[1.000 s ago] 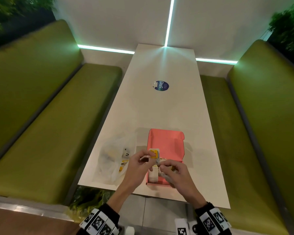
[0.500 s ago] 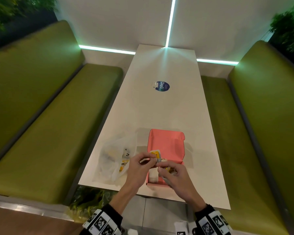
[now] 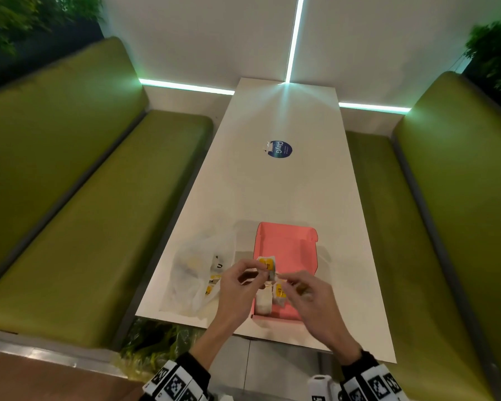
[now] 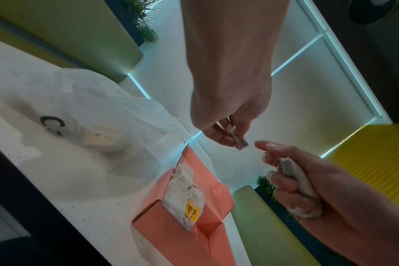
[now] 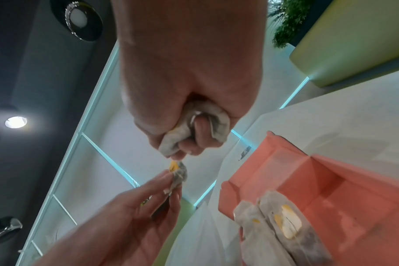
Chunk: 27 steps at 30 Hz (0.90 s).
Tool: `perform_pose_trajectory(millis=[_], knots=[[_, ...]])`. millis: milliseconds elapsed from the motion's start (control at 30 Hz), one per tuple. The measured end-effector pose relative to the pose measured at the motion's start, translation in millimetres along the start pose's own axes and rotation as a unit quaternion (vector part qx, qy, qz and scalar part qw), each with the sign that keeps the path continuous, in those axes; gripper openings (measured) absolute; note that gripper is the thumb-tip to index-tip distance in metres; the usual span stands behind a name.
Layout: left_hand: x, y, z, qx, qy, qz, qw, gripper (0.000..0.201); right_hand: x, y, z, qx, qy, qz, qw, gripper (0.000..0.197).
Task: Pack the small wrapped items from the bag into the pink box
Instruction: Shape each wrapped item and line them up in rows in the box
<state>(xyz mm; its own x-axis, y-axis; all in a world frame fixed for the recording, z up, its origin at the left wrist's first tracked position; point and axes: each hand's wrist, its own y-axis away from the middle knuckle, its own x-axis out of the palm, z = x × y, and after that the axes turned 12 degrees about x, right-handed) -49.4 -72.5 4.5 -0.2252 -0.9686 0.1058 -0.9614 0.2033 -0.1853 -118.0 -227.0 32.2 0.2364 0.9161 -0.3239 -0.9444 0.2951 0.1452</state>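
**Inspector A:** Left hand [image 3: 237, 287]: thumb and forefinger pinch a packet [image 3: 267, 264], white wrapper with a yellow label, held upright above the near part of the box [image 3: 284, 247]. In the left wrist view only a grey corner of it shows below the fingertips.

**Inspector B:** Right hand [image 3: 310, 296]: three fingers curled tight around a crumpled packet [image 5: 195, 126] in the palm. Forefinger and thumb extend toward the left hand's packet; whether they touch it I cannot tell. The left wrist view shows a small gap.

**Inspector A:** Below both hands, the box: pink card, lid thrown open away from the person. Wrapped packets [image 4: 185, 192] lie along its left wall, white and creased, one showing a yellow heart-shaped label with dark print I cannot read fully.

**Inspector B:** Left of the left hand, the bag [image 3: 197, 270]: thin translucent white plastic, slumped on the table [image 3: 272, 192]. Yellow-labelled shapes show through it; a count is not possible. A dark letter is printed on it.

**Inspector A:** Beyond the hands, a round blue sticker [image 3: 280, 149] on the table. Green benches [image 3: 84, 212] on both sides. The box's near right corner is hidden by the right hand.
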Motion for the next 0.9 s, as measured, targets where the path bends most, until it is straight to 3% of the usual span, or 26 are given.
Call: perform_pose_trajectory(millis=[67, 233, 367, 533, 600, 733, 900], knots=[[0, 2, 2, 0.011, -0.012, 0.035, 0.999, 0.007, -6, -11, 5, 0.001, 0.012, -0.038, 0.999, 0.018], [1, 9, 4, 0.029, -0.029, 0.086, 0.995, 0.012, -10, -27, 10, -0.016, 0.131, 0.026, 0.991, 0.004], [1, 15, 4, -0.003, -0.019, 0.096, 0.995, 0.02, -11, -30, 12, -0.018, 0.166, 0.046, 0.985, 0.01], [-1, 13, 4, 0.005, -0.121, 0.135, 0.983, 0.045, -14, -33, 13, -0.032, 0.287, 0.06, 0.956, 0.015], [0, 9, 4, 0.012, -0.131, 0.143, 0.981, 0.04, -16, -34, 14, -0.035, 0.318, 0.062, 0.946, 0.018], [6, 1, 2, 0.01, -0.124, 0.146, 0.981, 0.007, -18, -35, 16, -0.03, 0.337, 0.056, 0.939, 0.019], [9, 0, 1, 0.022, -0.116, 0.15, 0.982, 0.008, -23, -36, 14, -0.023, 0.322, 0.045, 0.945, 0.014]])
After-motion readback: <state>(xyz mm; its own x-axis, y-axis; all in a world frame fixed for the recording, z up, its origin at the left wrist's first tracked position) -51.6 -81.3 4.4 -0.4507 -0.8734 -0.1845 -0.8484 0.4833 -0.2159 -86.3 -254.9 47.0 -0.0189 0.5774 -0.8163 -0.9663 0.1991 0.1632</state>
